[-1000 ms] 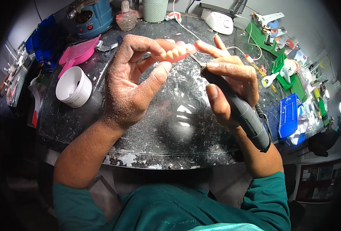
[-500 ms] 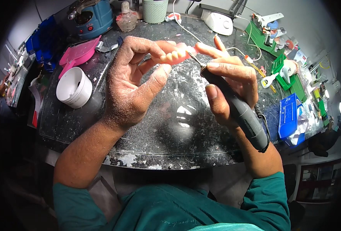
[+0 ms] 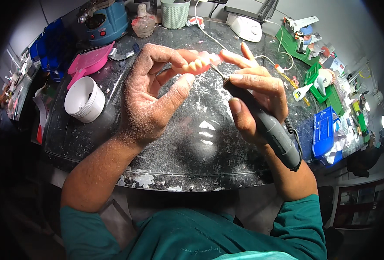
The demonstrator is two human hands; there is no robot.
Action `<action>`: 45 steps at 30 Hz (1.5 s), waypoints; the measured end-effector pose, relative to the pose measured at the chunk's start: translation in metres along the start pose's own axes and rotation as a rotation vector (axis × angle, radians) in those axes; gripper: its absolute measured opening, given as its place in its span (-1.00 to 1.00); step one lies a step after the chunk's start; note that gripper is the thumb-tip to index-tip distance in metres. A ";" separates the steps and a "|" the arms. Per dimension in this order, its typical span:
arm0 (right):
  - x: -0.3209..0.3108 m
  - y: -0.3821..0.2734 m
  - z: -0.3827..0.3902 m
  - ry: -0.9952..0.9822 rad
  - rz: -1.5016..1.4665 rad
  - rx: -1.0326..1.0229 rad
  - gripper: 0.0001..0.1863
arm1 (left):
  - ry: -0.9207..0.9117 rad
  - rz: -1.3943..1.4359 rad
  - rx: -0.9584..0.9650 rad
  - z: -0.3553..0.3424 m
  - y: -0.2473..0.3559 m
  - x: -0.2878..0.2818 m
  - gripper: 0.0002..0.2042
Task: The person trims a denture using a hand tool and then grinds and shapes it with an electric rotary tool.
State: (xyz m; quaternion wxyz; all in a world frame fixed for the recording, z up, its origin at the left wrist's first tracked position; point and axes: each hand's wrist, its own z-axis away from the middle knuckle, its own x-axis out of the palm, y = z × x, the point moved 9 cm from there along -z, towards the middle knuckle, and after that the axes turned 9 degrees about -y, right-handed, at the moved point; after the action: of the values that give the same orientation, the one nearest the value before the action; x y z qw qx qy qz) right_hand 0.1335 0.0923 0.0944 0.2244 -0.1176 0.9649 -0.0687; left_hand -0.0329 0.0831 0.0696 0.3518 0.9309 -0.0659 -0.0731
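Note:
Between the thumb and fingers of my left hand [image 3: 150, 97] is a denture [image 3: 196, 66] with pink gum and pale teeth. White dust coats that hand and wrist. My right hand [image 3: 261, 97] grips a black rotary handpiece [image 3: 265, 123] like a pen, its cord running off the rear end. The handpiece's thin metal bur [image 3: 216, 70] points up and left, its tip at the denture's right end; whether it touches, I cannot tell. My right fingertips reach close to the pink edge. Both hands are above the worktable, and my left fingers hide part of the denture.
The dusty black worktable [image 3: 174, 156] carries a white tub [image 3: 84, 99] and pink dustpan [image 3: 90, 60] on the left. Behind are a blue machine [image 3: 103, 24], glass bottle [image 3: 143, 24], green basket [image 3: 174, 15] and white control box [image 3: 244, 28]. A blue bin [image 3: 324, 132] stands right.
The handpiece and my right hand have shifted slightly left, and the bur has tilted a little. My left hand still holds the denture, moved slightly.

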 end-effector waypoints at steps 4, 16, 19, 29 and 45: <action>0.000 0.002 0.000 0.014 -0.012 0.016 -0.63 | 0.008 -0.015 -0.036 0.001 -0.001 -0.001 -0.76; 0.001 0.001 -0.001 -0.014 0.012 0.007 -0.60 | 0.008 -0.038 -0.059 0.002 -0.001 -0.001 -0.77; 0.004 0.000 -0.001 -0.065 0.063 0.005 -0.60 | 0.014 -0.062 -0.063 0.001 0.001 -0.002 -0.78; -0.009 0.020 0.017 0.083 0.119 0.266 -0.64 | 0.098 0.145 -0.366 0.004 -0.025 -0.007 -0.76; -0.008 0.022 0.015 0.114 0.174 0.257 -0.66 | 0.090 0.460 -0.488 0.011 -0.045 0.002 -0.66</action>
State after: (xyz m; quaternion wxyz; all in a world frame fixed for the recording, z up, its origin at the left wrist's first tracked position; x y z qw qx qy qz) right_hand 0.1430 0.1141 0.0798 0.1874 0.0000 0.9660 -0.1784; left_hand -0.0294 0.1090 0.0319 0.5740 0.7823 -0.2393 0.0356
